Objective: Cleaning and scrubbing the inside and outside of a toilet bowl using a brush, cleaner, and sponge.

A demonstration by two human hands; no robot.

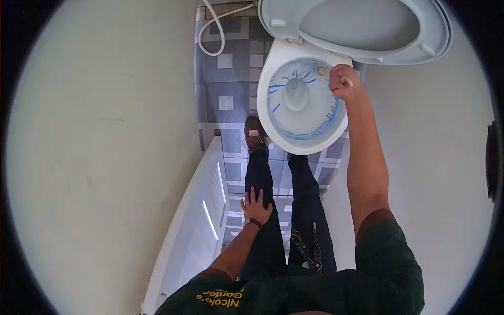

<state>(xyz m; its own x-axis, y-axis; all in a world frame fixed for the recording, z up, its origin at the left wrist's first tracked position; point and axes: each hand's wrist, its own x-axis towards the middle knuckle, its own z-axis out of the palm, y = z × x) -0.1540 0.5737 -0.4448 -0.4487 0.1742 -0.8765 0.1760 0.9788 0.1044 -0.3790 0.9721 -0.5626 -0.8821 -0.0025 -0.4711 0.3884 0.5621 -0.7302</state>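
My right hand (346,82) is closed in a fist above the right rim of a white toilet bowl (267,106). A pale tip of a thin white handle (348,81) sticks out of the fist; the rest of it is hidden. Beside the fist, inside the bowl, is a small round beige thing (321,71) that I cannot make out. Streaks of blue liquid (309,136) run around the bowl's inner wall, with thinner lines near the back. My left hand (256,206) rests with fingers spread on my left leg, in dark trousers (260,173).
The toilet seat and lid (362,55) stand raised at the back. A white hose (223,35) loops at the back left above the grey patterned floor tiles (232,90). A white door (197,220) stands at my left, and pale walls (98,157) close in on both sides.
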